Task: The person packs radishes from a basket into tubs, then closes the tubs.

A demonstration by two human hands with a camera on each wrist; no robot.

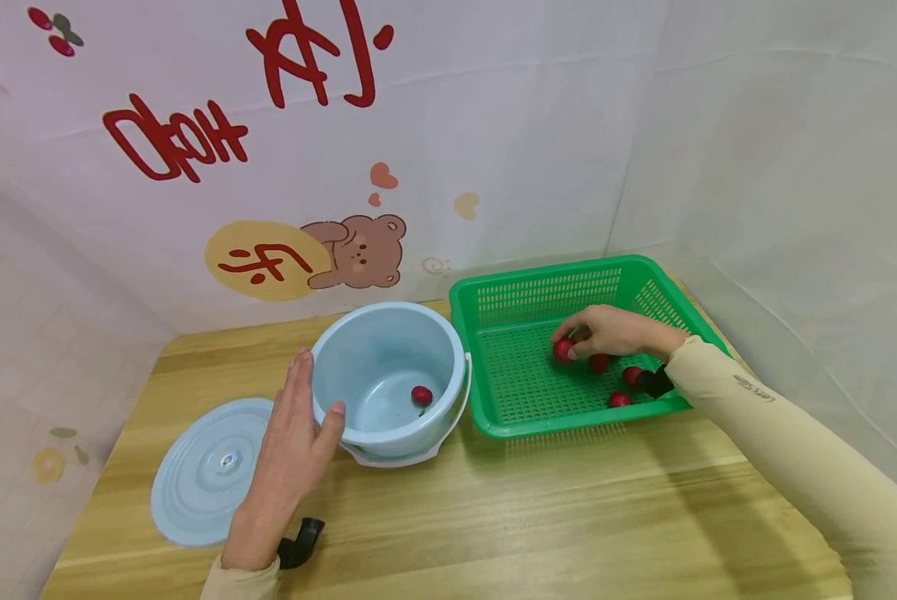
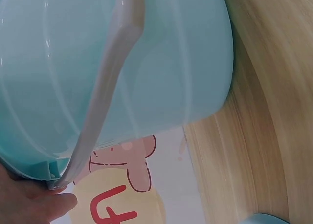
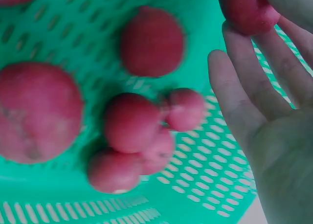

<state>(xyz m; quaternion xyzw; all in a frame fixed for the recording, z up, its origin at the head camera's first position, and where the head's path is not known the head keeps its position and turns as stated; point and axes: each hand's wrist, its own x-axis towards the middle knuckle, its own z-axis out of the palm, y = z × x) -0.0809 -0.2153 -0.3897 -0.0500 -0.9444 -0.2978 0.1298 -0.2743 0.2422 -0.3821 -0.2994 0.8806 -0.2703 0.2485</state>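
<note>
My right hand (image 1: 609, 331) is inside the green basket (image 1: 497, 429), its thumb and fingers pinching a small round red radish (image 1: 563, 350). In the right wrist view this held radish (image 3: 244, 11) shows at the top right. Several other radishes (image 3: 131, 122) of different sizes lie on the basket's slotted floor. My left hand (image 1: 291, 450) rests against the left side of the light blue bucket (image 1: 388, 436), fingers straight along the rim. One radish (image 1: 422, 396) lies on the bucket's bottom. The left wrist view shows the bucket's pale handle (image 2: 105, 72) hanging down beside the fingers.
A round light blue lid (image 1: 201, 475) lies on the wooden table (image 1: 508, 517) to the left of the bucket. The basket stands close to the bucket's right side. Behind them hangs a white cloth (image 1: 523, 150) printed with a bear and red characters.
</note>
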